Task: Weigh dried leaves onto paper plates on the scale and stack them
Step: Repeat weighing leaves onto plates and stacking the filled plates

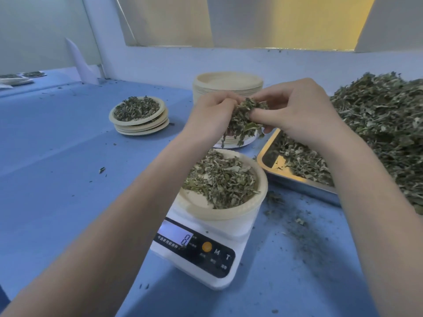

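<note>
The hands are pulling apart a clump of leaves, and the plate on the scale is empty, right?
Not quite. The head view shows the paper plate on the scale already holds dried leaves. The left hand and right hand do hold a leaf clump above it.

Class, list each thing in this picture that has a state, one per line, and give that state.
Scale: switched on, display lit.
Plate on the scale: partly filled with dried leaves.
Left hand: gripping a clump of leaves.
Right hand: pinching the same clump.
Filled plates: stacked, top one full.
Empty plates: stacked.
Metal tray: holding loose leaves.
</note>
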`<state>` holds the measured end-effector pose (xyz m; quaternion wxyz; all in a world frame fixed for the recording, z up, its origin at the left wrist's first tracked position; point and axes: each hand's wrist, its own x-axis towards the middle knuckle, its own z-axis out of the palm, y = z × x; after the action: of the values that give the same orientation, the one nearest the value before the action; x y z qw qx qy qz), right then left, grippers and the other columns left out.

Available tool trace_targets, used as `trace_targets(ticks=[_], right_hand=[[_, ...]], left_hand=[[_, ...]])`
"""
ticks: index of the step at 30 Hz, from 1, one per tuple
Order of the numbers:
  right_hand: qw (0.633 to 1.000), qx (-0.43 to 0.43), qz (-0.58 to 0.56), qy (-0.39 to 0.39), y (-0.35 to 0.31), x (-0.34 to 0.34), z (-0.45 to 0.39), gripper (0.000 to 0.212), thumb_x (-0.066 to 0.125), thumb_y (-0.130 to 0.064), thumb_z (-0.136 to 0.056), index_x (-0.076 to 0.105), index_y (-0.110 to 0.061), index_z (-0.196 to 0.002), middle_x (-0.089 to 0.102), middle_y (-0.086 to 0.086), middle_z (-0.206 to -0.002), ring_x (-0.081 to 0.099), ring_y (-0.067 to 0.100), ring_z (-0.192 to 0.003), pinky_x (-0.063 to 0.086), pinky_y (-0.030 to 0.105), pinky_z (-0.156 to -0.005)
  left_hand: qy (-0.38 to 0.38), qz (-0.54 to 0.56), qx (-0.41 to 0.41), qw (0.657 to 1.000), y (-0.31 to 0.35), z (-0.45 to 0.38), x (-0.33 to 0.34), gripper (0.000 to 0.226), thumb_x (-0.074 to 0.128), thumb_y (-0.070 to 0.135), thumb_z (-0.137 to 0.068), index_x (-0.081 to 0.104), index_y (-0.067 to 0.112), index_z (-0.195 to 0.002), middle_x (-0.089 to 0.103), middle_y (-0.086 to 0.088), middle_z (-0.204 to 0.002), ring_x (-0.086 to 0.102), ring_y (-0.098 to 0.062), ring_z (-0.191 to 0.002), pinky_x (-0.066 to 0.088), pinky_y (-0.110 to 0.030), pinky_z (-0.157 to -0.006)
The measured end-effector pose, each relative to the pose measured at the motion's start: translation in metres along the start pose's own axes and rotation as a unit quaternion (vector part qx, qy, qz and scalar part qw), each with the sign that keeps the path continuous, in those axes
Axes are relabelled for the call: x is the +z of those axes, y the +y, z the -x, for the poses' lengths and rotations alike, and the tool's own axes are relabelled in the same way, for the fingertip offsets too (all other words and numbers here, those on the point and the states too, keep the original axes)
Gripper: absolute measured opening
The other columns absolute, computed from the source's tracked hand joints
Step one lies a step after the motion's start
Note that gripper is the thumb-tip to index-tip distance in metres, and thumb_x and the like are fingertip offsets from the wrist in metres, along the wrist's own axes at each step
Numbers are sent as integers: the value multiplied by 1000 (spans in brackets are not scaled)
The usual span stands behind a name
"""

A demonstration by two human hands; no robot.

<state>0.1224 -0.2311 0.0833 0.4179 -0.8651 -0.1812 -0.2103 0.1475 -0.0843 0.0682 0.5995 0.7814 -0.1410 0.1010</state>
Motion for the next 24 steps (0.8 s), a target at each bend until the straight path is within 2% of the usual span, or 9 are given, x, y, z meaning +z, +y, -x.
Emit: trace_targets(ticks=[2,6,11,13,15,17,19,22,24], right_hand=[[999,12,23,23,8,-14,0,26,75,-16,-76,63,-39,-72,59,-23,-47,59,-5,-47,35,1,-48],[988,62,132,43,29,-43,1,20,72,-15,-76,69,-34,-84,62,-14,-64,62,0,-56,36,0,-46],[923,152,327,-135,51,-56,3,47,76,-26,-78,62,-37,-121,64,1,-110,56,15,-91,36,20,-72],[919,143,335,-153,48,-53,2,47,75,-29,-79,60,-39,-122,63,1,-118,58,18,-102,36,23,-77],[939,102,297,-143,40,-44,0,33,71,-30,-81,65,-40,-113,67,-5,-106,59,10,-90,37,20,-74],[955,68,236,-164,30,-29,0,21,70,-35,-80,70,-42,-100,65,-17,-85,56,-3,-76,38,13,-62],[953,44,196,-226,18,-10,1,16,72,-44,-77,71,-43,-93,60,-23,-79,54,-8,-77,38,10,-62],[928,19,207,-310,8,17,3,35,71,-55,-72,68,-42,-104,57,-20,-89,53,-1,-84,38,12,-68],[918,19,225,-328,6,28,3,40,71,-57,-72,65,-41,-109,50,-24,-81,51,-2,-79,35,7,-64]], left_hand=[[-12,-11,14,1000,5,-9,15,35,42,9,-93,61,28,-72,61,3,-70,57,-9,-60,51,-22,-60],[-103,-36,15,994,12,-22,52,30,38,9,-96,65,20,-91,63,-4,-81,58,-19,-75,54,-37,-75],[-235,-138,-25,962,9,-30,71,34,31,5,-98,58,21,-112,55,-7,-105,50,-14,-71,45,-15,-56],[-235,-179,-11,955,3,-30,65,39,32,1,-96,59,20,-117,58,-7,-118,53,-12,-81,48,-17,-66],[-219,-183,-13,958,-1,-27,53,41,34,-3,-92,61,18,-115,60,-11,-124,54,-18,-89,49,-34,-85],[-186,-176,-15,967,-5,-23,39,42,38,-7,-86,64,16,-109,65,-12,-115,57,-21,-94,47,-41,-93],[-154,-156,-25,975,-10,-17,23,43,39,-11,-82,65,11,-107,68,-13,-109,61,-24,-97,49,-41,-92],[-108,-151,-38,982,-19,-8,-1,41,38,-8,-84,65,8,-109,67,-11,-108,60,-22,-93,49,-33,-86],[-82,-143,-39,985,-24,0,-12,36,41,-4,-87,66,12,-107,66,-5,-102,58,-17,-90,48,-28,-79]])
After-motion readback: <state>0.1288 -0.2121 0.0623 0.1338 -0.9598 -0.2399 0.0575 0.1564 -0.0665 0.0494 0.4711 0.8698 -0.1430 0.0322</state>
